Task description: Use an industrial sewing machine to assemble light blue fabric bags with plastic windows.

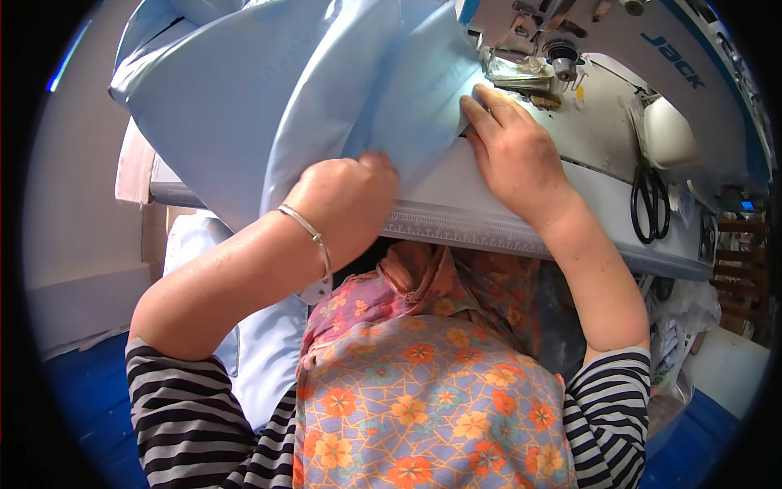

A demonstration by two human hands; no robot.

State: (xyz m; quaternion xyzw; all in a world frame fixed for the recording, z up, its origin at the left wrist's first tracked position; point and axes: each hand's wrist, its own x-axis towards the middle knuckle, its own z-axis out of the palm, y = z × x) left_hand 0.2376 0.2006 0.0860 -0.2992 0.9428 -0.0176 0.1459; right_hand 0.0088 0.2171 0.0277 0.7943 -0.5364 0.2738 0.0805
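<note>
Curling at the near edge of the pale blue cloth (204, 106), the left hand (350, 191) blurs; whether it pinches, I cannot tell. The right hand (509, 134) rests slightly spread fingers on the edge nearest the sewing machine (652, 49). The cloth lies left of the machine, long axis sideways, one corner pointing away from it. Scissors (650, 205) and a ruler strip (468, 226) lie on the machine's near side.

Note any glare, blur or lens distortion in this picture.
Head view: a bright patch lights the light-blue fabric near the right hand's fingertips; head view: the left hand is smeared around its fingers, probably by motion, while the right looks sharper; head view: the ruler-marked table edge bends, and black surrounds the fisheye picture.
</note>
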